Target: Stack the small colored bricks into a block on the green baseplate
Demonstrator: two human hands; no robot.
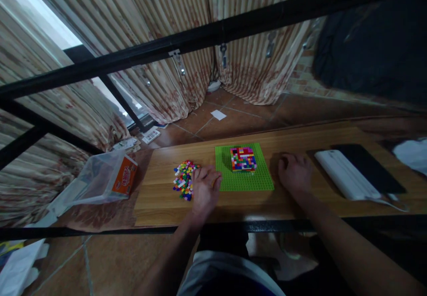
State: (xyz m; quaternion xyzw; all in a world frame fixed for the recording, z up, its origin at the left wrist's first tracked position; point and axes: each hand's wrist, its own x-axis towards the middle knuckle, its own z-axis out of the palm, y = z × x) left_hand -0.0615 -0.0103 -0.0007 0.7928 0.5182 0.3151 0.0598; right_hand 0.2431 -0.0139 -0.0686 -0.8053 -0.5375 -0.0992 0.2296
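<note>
My left hand is over the tabletop between a loose pile of small coloured toy bricks and a green studded baseplate. Its thumb and fingers are bent together at the plate's left edge; a hint of yellow shows there, too small to name. A block built of many-coloured toy bricks stands on the plate, towards its back. To the right of the plate, my right hand rests on the wood with its fingers curled in, and nothing shows in it.
A white power bank-like device with a cable lies on the wooden table at the right, beside a dark flat slab. Left of the table stands a clear plastic box with an orange label. A black metal bar crosses beyond the table.
</note>
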